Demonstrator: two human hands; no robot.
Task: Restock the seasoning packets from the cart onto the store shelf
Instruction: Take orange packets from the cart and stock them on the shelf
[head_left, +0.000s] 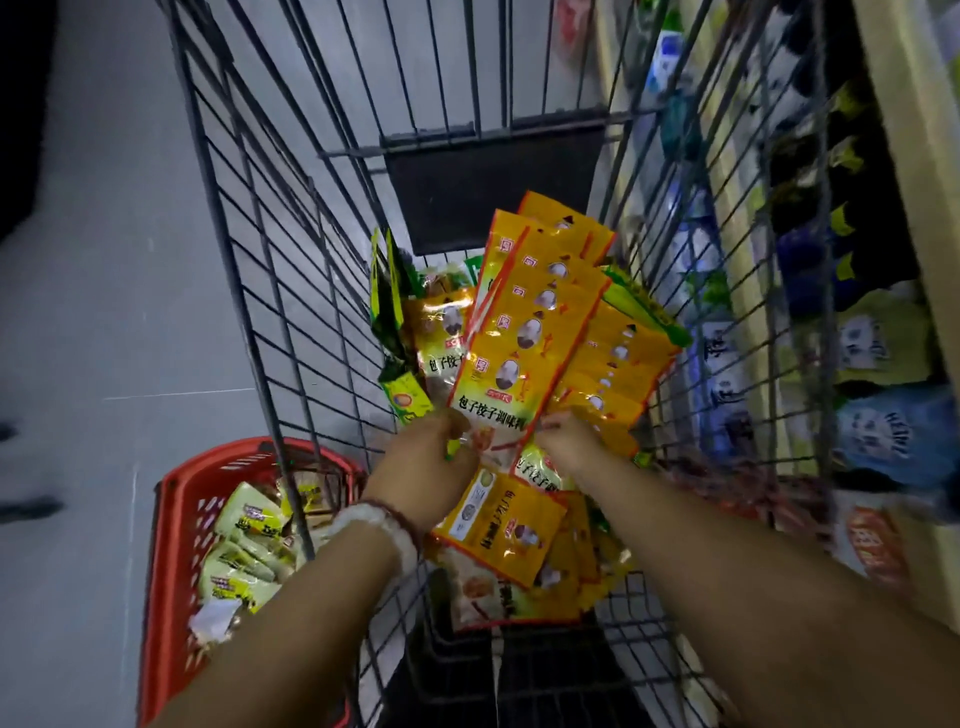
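Fanning up and away from both hands inside the cart (291, 291), the yellow seasoning packets (524, 332) are pinched at their near ends by the left hand (426, 462) and right hand (566, 441), the shelf (852, 291) lying to the right.

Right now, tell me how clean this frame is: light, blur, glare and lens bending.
Head view: dim overall, with the packets brightest and glare on their foil; both hands fairly sharp. The shelf at right is smeared with blur, its labels unreadable. Wide-angle bending splays the cart wires outward, and the basket sits in shadow at lower left.
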